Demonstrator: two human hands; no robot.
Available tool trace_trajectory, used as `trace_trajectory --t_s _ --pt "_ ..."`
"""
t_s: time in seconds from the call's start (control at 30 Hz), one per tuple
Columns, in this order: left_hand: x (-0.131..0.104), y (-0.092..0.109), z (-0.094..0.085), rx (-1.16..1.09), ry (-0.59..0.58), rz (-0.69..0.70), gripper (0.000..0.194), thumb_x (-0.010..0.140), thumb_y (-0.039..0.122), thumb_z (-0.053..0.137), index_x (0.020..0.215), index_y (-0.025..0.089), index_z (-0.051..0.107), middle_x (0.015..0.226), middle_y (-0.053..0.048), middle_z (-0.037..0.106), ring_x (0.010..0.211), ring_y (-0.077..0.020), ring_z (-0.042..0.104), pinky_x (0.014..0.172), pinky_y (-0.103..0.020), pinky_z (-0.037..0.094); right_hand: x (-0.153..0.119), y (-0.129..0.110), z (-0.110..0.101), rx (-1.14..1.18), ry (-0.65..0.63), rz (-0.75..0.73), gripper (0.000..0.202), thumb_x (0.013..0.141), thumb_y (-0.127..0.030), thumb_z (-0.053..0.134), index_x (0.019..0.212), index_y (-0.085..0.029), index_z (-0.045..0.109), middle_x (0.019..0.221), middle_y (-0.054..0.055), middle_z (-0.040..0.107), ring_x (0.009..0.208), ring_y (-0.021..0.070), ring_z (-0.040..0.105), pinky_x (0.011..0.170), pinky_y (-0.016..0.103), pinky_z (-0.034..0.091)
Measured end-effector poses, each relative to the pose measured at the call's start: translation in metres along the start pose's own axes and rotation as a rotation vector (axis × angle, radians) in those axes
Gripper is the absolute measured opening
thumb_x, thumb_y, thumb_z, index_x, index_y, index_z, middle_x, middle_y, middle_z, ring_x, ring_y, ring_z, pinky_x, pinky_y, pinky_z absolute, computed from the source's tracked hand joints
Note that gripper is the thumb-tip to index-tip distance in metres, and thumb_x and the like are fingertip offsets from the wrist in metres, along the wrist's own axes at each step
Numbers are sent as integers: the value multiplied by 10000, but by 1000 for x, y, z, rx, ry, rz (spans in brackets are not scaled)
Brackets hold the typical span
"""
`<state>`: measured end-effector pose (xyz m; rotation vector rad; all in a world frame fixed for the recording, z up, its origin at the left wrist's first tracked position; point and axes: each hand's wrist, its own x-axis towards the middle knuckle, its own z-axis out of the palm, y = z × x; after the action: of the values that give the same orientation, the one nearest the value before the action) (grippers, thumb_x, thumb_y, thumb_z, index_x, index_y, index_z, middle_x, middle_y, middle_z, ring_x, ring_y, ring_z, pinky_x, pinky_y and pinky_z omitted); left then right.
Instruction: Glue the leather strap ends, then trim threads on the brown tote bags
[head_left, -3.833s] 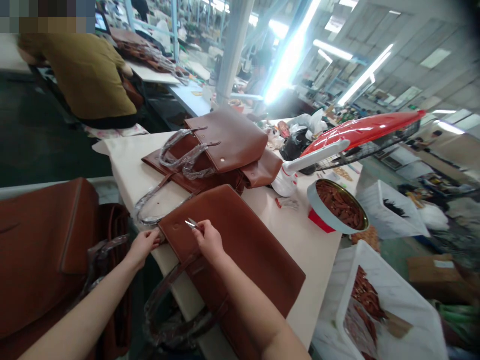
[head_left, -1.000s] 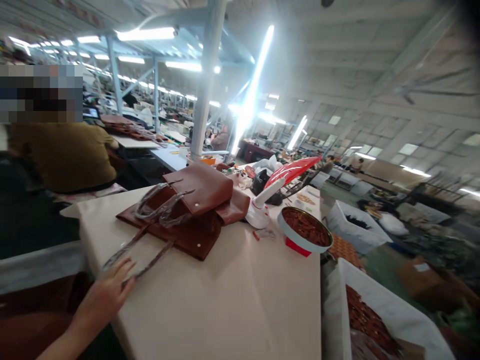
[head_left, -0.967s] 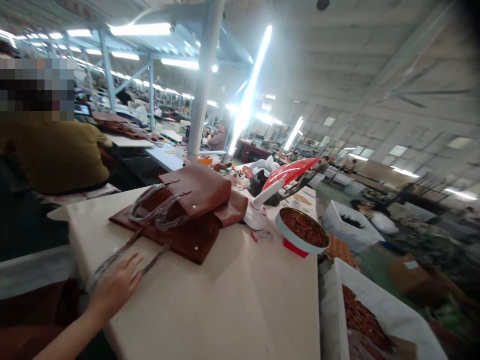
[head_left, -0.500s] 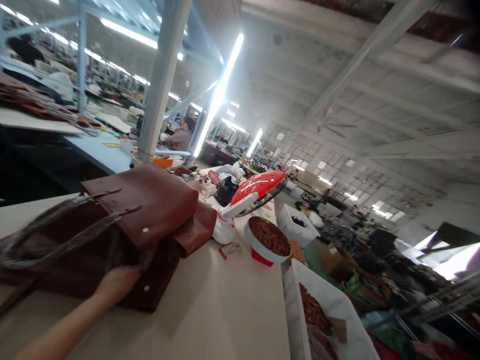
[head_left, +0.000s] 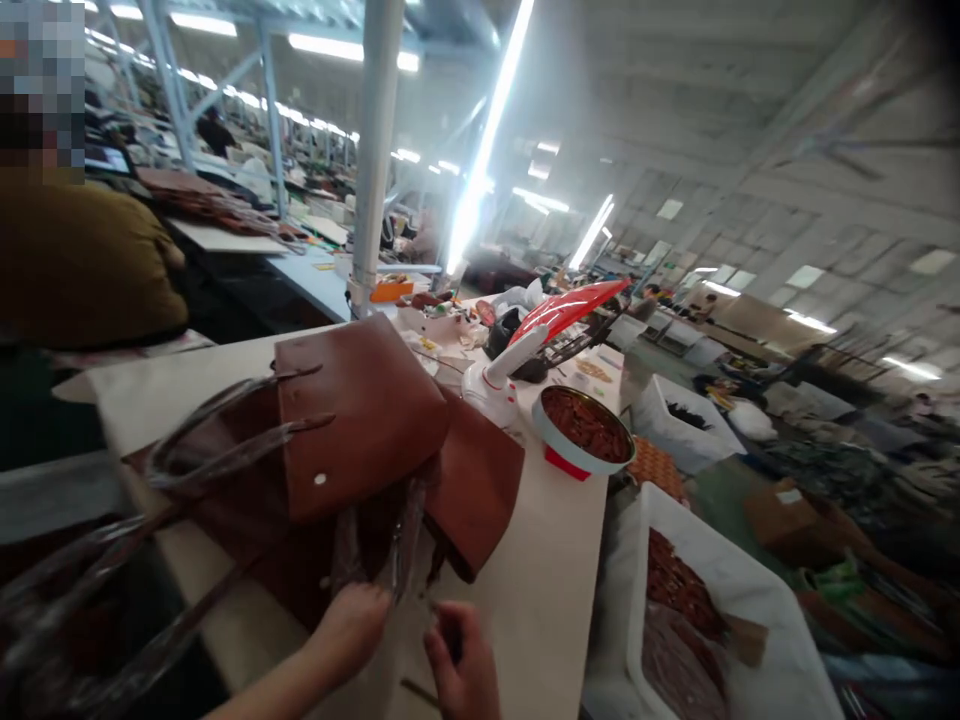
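Note:
Brown leather bags [head_left: 367,400] lie stacked on the pale table, with plastic-wrapped handles [head_left: 217,440] trailing to the left. A brown bag part [head_left: 484,475] hangs out at the right of the stack. My left hand [head_left: 351,628] is closed around a plastic-wrapped handle [head_left: 407,525] in front of the bags. Close by on the right, my right hand [head_left: 461,660] has its fingers curled together near a thin dark strap end; what they pinch is too small and blurred to make out. A thin dark strip [head_left: 420,692] lies on the table between the hands.
A red-and-white fan [head_left: 491,395] stands behind the bags, beside a round tin [head_left: 585,430] of brown pieces. White bins [head_left: 750,590] stand off the table's right edge. A person in an olive top [head_left: 90,260] is at the far left. A post [head_left: 375,150] rises behind.
My left hand has moved right and toward me from under the bag flap. My right hand has come into view beside it. The view has swung left, showing another person.

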<state>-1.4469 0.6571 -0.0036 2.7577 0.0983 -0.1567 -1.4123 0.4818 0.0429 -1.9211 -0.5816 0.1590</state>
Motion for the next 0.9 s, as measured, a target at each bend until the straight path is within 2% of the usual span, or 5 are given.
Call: trace_trajectory --t_s 0.2,0.4,0.53,0.67,0.9 --pt "-56 12 5 -89 37 17 394 724 257 563 1111 189 589 1115 -119 622 1053 -290 540 968 -439 378 34 -27 19 -100 -137 -196 171 805 -277 534 936 -170 563 749 40 630 672 163 600 623 251 468" --pt "-66 -87 -93 10 513 -326 343 866 295 326 1092 151 541 1108 -140 552 1040 -255 530 937 -368 396 86 -65 45 -261 -227 -307 166 826 -271 540 957 -170 557 800 35 642 725 168 600 661 251 435" --pt "-28 -136 -142 22 444 -303 303 805 247 387 1012 161 590 1104 -133 537 945 -269 556 869 -388 418 120 -89 82 -481 -320 -366 148 849 -290 537 955 -187 546 855 41 656 773 184 615 658 258 420" --pt "-5 -158 -150 -48 338 -230 130 728 241 470 708 191 588 865 -81 588 810 -232 574 800 -335 428 139 -99 116 -716 -389 -406 176 840 -303 561 959 -180 520 889 65 658 776 203 627 639 271 425" --pt "-2 -160 -140 -267 366 -268 137 780 296 408 742 214 511 738 -34 580 719 -214 560 715 -328 421 152 -102 144 -798 -422 -421 191 832 -318 570 934 -166 515 883 89 652 776 244 631 622 302 437"
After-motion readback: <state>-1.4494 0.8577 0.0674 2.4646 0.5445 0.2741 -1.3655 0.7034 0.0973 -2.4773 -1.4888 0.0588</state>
